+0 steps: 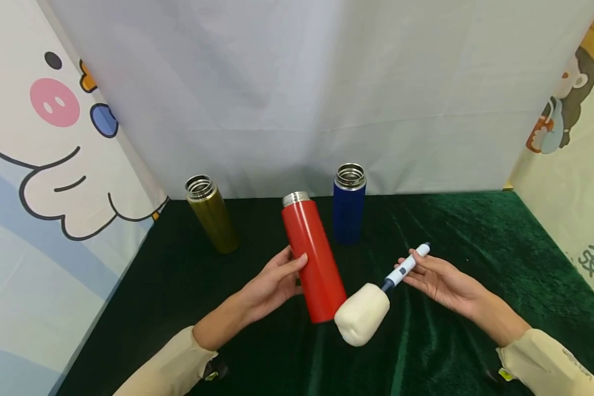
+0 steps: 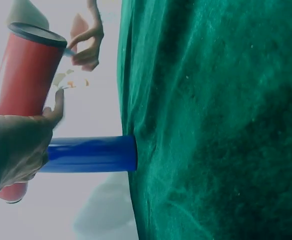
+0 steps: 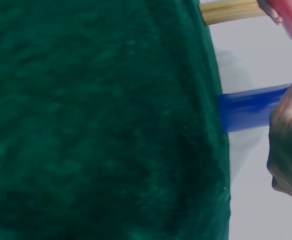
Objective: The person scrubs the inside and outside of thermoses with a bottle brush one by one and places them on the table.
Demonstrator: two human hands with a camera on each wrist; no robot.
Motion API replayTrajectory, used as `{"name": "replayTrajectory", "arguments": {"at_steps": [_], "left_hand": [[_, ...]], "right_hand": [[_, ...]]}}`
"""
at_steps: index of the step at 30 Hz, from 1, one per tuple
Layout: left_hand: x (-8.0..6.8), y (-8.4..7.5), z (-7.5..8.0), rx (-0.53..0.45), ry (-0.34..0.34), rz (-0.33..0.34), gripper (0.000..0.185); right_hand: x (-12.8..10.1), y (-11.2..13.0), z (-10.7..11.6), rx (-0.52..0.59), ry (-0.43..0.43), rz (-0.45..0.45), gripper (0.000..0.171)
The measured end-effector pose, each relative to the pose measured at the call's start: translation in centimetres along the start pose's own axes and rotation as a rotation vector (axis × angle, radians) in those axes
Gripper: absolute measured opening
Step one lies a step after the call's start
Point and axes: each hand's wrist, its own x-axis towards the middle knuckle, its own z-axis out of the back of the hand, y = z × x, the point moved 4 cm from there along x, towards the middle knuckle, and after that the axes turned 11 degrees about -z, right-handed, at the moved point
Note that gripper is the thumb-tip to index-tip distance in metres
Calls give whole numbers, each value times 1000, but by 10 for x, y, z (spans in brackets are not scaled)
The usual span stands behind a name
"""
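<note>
My left hand (image 1: 283, 275) grips a red flask (image 1: 314, 264) around its middle; the flask leans with its open steel mouth up and to the left. In the left wrist view the same hand (image 2: 16, 145) wraps the red flask (image 2: 28, 75). My right hand (image 1: 425, 272) pinches the white and blue handle of a bottle brush (image 1: 405, 267), whose cream sponge head (image 1: 361, 314) hangs by the flask's base. The right wrist view shows only the edge of that hand (image 3: 286, 145).
An open blue flask (image 1: 348, 203) stands upright behind the red one, and an olive-gold flask (image 1: 212, 214) stands at the back left. All sit on a dark green velvet cloth (image 1: 475, 247). White and cartoon-printed screens enclose three sides.
</note>
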Motion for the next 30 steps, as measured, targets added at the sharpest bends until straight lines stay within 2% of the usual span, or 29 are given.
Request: {"name": "replayTrajectory", "arguments": {"at_steps": [4,9,15,17,19,25,30], "left_hand": [[0,-1,2,14,-8,1,58],[-2,3,0,65,33,35,66],[-4,11,-5,206,100,103,77],[-4,12,-4,227,108,106,74],[-4,12,-2,228,97,93,72],[-1,3,8,137,-17,-12,64],[2,-3,14,62,-71,-71,57]], "right_hand": [[1,-5,6,-1,-28,-13,35],[8,1,-3,8,-59,8,32],[6,25,-23,206,-50,183,24],[4,27,-23,246,-58,205,25],[4,24,-20,260,-67,188,26],[1,3,-1,129,-71,59,34],[-5,-5,9,0,-94,77,31]]}}
